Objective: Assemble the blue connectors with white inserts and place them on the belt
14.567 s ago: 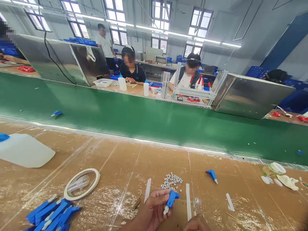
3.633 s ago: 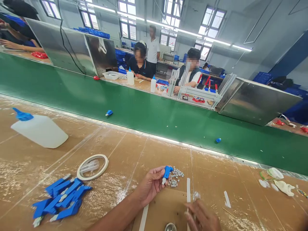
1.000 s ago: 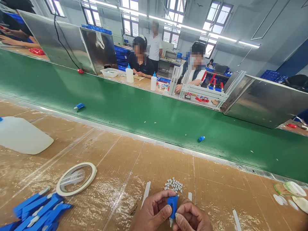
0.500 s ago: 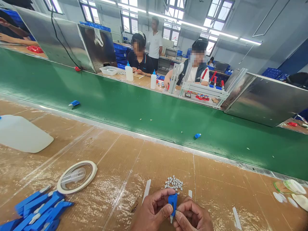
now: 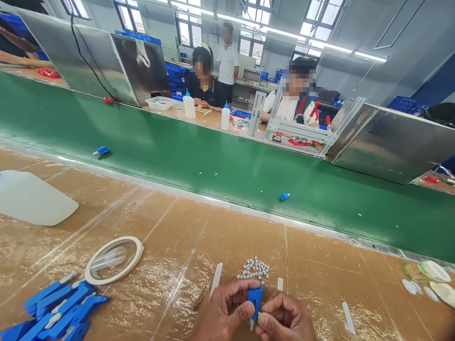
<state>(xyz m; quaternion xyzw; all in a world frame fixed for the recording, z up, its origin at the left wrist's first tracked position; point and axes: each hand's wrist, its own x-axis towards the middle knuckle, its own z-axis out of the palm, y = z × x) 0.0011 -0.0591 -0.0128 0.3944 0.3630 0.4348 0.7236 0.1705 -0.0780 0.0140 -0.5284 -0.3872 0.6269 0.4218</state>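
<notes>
A small blue plastic part with a pale tip at its lower end is held upright near the bottom centre. The fingers of my left hand are closed round it from the left, thumb across its face. On its right side, my right hand is pinched, thumb and index finger at the part's edge; a tiny pale piece seems to show between them, too small to name. Just beyond the hands lies a pile of small grey-white pieces. Several similar blue parts are heaped at the lower left.
A tape roll and a big translucent bottle lie on the left. Beyond the table edge runs a green belt carrying two blue parts. People work across it. Clear cups are at the right.
The blue parts on the belt have shifted slightly left. The person across on the right has moved back from the metal frame, arm withdrawn. My hands hold nearly the same pose.
</notes>
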